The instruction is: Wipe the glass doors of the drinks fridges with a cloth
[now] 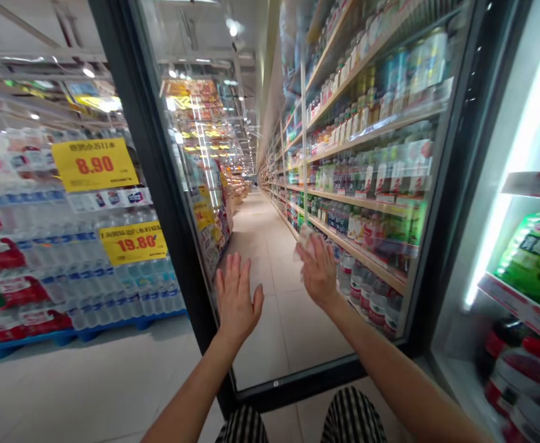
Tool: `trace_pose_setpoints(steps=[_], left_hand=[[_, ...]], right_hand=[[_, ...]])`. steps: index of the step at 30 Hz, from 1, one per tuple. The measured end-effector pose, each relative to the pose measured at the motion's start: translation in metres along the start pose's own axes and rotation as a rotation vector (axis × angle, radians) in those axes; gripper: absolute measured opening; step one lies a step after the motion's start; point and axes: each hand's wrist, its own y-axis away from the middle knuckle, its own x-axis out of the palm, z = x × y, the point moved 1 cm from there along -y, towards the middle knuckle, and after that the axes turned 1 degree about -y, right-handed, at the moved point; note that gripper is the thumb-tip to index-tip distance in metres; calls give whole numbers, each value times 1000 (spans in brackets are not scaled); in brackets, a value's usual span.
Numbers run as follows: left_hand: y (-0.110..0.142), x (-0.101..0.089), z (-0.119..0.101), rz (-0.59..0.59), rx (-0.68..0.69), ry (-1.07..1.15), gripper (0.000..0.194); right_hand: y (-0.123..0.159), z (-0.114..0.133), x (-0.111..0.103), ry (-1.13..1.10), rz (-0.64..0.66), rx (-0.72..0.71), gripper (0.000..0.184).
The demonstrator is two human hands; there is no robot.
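A framed glass door [270, 332] of a drinks cooler stands in front of me, its dark frame tilted in view. My left hand [238, 301] is open by the lower left part of the glass, fingers upright and thumb apart; I cannot tell whether the palm touches it. Farther right, my right hand [320, 271] holds a crumpled whitish cloth [304, 241] at the pane. Part of that cloth is hidden behind the fingers. Shelves of bottles [366, 172] show in the glass, behind or beside my right hand.
To the right, the lit cooler shelf [523, 304] carries a green package [535, 258], with red-capped bottles [519, 375] below. Stacked packs of bottled water [90, 295] stand on blue pallets at left, with yellow price signs [95, 165]. My knees [353, 418] are close to the door's bottom frame.
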Motion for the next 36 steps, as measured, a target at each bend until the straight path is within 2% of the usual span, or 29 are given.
trace_pose_setpoints(steps=[2, 3, 8, 10, 13, 15, 18, 20, 22, 24, 26, 27, 30, 32, 33, 36], left_hand=[[-4, 5, -2, -9, 5, 0, 64], [-6, 7, -4, -12, 5, -1, 64], [-15, 12, -11, 9, 40, 3, 62], [-19, 14, -14, -2, 59, 2, 62], [-27, 16, -20, -29, 73, 16, 63], [-31, 17, -23, -34, 95, 30, 63], [-36, 19, -29, -18, 126, 22, 61], [-38, 21, -32, -14, 135, 13, 58], [-39, 24, -35, -22, 135, 17, 57], [-39, 28, -37, -35, 133, 31, 58], [-39, 31, -38, -38, 125, 41, 60], [-39, 32, -38, -39, 120, 39, 61], [-39, 35, -38, -53, 110, 18, 63], [-38, 35, -37, -59, 113, 17, 64], [-38, 36, -37, -59, 114, 23, 64], [-38, 37, -40, -61, 105, 34, 64]], right_hand=[[-8, -8, -1, 9, -47, 88, 42], [-6, -9, -1, 3, -40, 86, 43], [27, -4, -5, -48, 131, -142, 44], [21, -11, -5, -48, 99, -81, 44], [0, -26, -4, -25, -22, 114, 48], [-1, -28, -5, -13, -46, 141, 49], [19, -27, -9, -11, 49, -23, 50], [30, -36, -12, -4, 94, -94, 50], [28, -53, -14, 8, 33, -3, 51], [19, -69, -15, 20, -99, 175, 52], [12, -73, -14, 23, -153, 265, 53], [11, -70, -14, 19, -126, 243, 54], [19, -63, -13, 5, 27, 20, 53], [23, -75, -16, 20, 28, -9, 52], [22, -86, -18, 36, -20, 59, 51], [15, -122, -25, 82, -234, 401, 50]])
